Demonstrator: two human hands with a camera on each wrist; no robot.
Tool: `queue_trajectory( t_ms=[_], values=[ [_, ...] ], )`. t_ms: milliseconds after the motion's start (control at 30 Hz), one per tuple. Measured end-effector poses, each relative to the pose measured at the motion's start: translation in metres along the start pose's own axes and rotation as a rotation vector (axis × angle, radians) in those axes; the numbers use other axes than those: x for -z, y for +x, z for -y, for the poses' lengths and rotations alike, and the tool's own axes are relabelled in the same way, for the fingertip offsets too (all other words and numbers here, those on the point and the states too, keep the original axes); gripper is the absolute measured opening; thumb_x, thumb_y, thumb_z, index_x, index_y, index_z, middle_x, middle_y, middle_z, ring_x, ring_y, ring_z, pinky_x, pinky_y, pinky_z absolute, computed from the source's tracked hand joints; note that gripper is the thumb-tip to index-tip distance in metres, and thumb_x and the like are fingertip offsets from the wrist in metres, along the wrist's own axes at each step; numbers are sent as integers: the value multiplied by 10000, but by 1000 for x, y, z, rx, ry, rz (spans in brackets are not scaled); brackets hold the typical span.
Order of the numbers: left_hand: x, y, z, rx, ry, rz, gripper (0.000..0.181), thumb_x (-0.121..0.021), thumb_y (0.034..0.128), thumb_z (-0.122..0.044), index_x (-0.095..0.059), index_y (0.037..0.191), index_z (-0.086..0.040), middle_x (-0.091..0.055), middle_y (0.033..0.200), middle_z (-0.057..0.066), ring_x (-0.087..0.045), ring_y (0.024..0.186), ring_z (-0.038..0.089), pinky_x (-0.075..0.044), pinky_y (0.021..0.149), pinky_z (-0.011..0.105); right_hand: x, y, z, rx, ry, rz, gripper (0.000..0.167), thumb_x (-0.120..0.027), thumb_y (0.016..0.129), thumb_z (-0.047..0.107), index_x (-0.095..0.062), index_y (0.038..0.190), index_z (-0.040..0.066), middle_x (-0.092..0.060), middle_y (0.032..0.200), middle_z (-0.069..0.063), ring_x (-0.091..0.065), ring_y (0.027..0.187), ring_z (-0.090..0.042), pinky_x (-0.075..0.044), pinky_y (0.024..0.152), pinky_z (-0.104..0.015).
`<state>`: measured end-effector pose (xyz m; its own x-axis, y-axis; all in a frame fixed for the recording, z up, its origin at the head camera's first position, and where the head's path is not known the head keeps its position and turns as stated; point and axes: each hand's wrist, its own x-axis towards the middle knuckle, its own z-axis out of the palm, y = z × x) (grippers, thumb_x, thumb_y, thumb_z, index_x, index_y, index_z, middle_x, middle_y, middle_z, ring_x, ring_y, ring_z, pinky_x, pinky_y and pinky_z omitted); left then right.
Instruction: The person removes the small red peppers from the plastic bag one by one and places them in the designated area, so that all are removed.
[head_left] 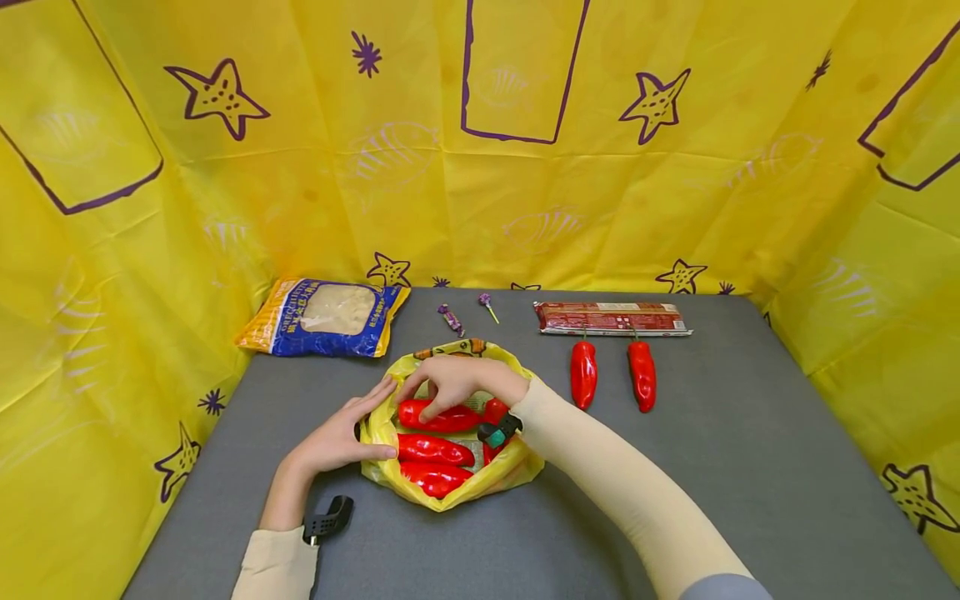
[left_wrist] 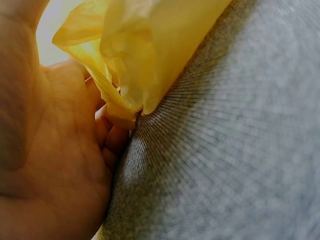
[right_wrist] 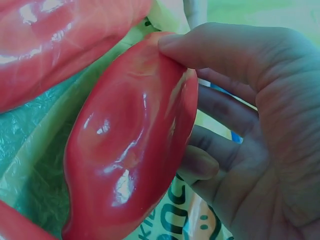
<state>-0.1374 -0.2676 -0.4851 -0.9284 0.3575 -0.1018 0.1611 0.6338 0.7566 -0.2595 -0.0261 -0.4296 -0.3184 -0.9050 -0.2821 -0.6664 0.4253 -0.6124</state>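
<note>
The work looks partly done: at least four peppers lie inside the yellow bag [head_left: 521, 472], while two more, a left loose pepper [head_left: 583, 377] and a right loose pepper [head_left: 642, 377], lie outside it on the tabletop [head_left: 750, 483], just in front of the red pack [head_left: 611, 319]. Whether the handled pepper is going in or coming out, you cannot tell from this instant.

Your right hand [head_left: 459, 379] is inside the bag's mouth, its fingers bent around the held pepper [head_left: 453, 420], thumb on its near side. Your left hand [head_left: 337, 437] has thumb and forefinger straight and spread wide against the bag's left rim; its other fingers touch the film, partly hidden behind it.
</note>
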Motion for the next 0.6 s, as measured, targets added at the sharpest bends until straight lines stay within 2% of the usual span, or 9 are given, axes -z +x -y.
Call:
queue_trajectory(
  t_ms=[267,467,600],
  values=[
    [1,1,3,-2,7,-3,1055,-863,847,-500,-290,1698,-253,-191,1782,35,-386,1453,386,-349,1129,742,6,-9,0,7,36,-24,446,-789,966,210,-714,1402,157,-720,1305,7,-676,841,-99,-582,758,-208],
    [0,1,4,-5,18,-4,1056,-864,845,-508,-294,1697,-256,-193,1782,32,-391,1448,378,-352,1133,734,9,-18,-3,19,95,-44,439,-778,970,180,-711,1399,118,-723,1304,-27,-577,622,-97,-497,604,-214],
    [0,1,4,-7,17,-2,1057,-867,846,-504,-292,1698,-258,-188,1783,26,-389,1451,377,-340,1139,736,12,-26,-7,14,125,-56,454,-782,966,163,-701,1408,102,-707,1347,-52,-567,588,-94,-496,592,-211]
  ],
)
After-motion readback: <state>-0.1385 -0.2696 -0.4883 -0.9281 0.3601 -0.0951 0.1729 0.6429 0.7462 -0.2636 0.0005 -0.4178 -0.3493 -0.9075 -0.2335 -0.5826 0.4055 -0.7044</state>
